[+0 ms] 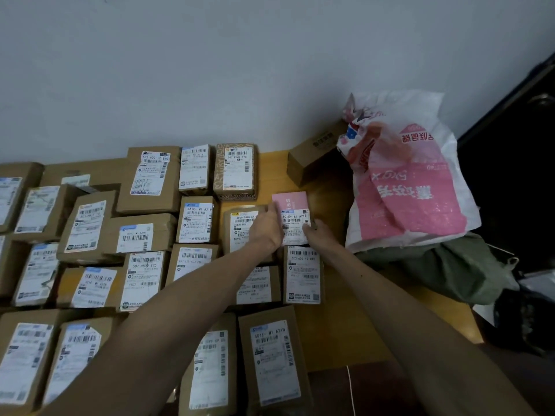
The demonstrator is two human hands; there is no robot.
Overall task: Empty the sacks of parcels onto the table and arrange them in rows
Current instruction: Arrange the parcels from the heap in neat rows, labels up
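Note:
Several brown cardboard parcels with white shipping labels lie in rows across the wooden table [333, 331]. A pink parcel [290, 202] with a white label rests flat at the right end of a row, next to a brown parcel [240, 229]. My left hand [265, 229] holds the pink parcel's left edge and my right hand [318, 235] holds its lower right edge. A white and pink woven sack [411, 175] stands bulging at the table's right end. A brown box [315, 154] leans out beside the sack.
A green sack [444, 265] lies crumpled under the white and pink one at the table's right edge. A pale wall [240, 70] runs along the back of the table. Dark floor and a black bag [522, 319] lie to the right.

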